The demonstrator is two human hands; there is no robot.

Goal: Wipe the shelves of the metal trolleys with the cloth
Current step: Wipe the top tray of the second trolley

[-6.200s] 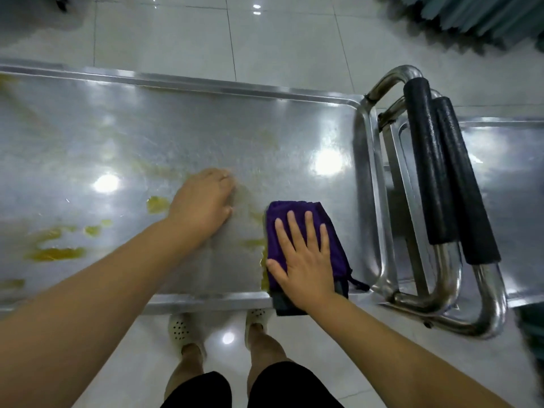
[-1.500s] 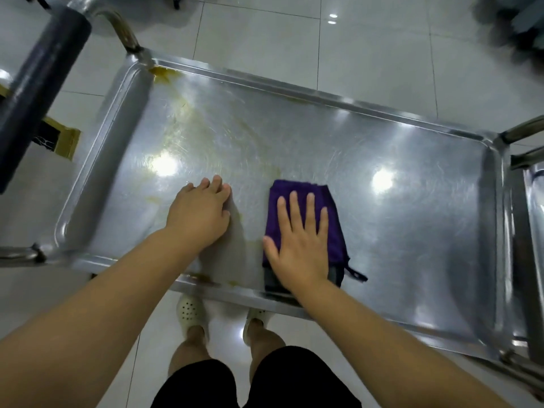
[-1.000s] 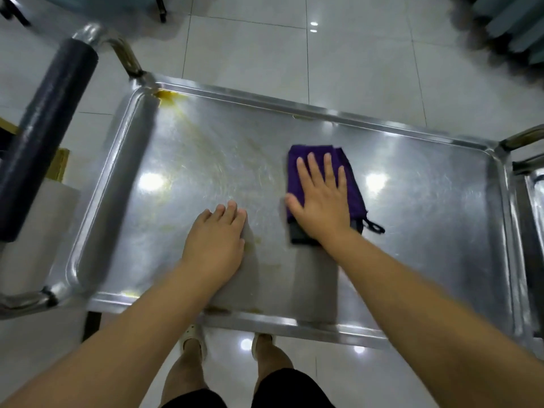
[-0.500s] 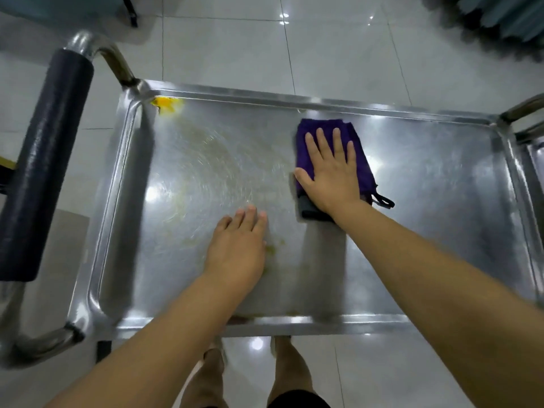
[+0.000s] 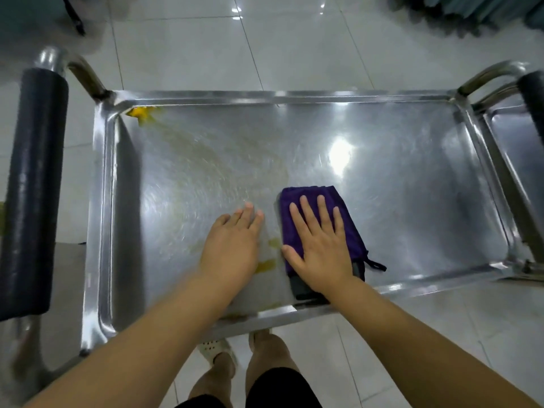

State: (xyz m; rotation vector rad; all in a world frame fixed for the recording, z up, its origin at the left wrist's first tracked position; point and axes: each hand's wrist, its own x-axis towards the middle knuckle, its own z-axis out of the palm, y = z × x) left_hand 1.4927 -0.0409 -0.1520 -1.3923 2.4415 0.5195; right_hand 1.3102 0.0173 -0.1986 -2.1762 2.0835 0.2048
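Note:
A folded purple cloth point(image 5: 347, 210) lies flat on the top shelf point(image 5: 397, 178) of a steel trolley, near its front rim. My right hand point(image 5: 319, 248) presses on the cloth with straight, spread fingers. My left hand point(image 5: 232, 245) rests flat on the bare metal just left of the cloth. Yellow smears point(image 5: 266, 265) sit between the two hands. A brighter yellow blob point(image 5: 140, 112) fills the shelf's far left corner, with a faint yellowish trail running from it toward the hands.
A black padded handle point(image 5: 32, 187) stands at the trolley's left end. A second trolley's shelf point(image 5: 518, 148) and dark handle point(image 5: 534, 101) butt against the right end. Pale floor tiles surround the trolleys. My feet point(image 5: 217, 353) are below the front rim.
My right hand has slid the cloth from the shelf's far edge back to the near edge. My left hand stays planted on the metal.

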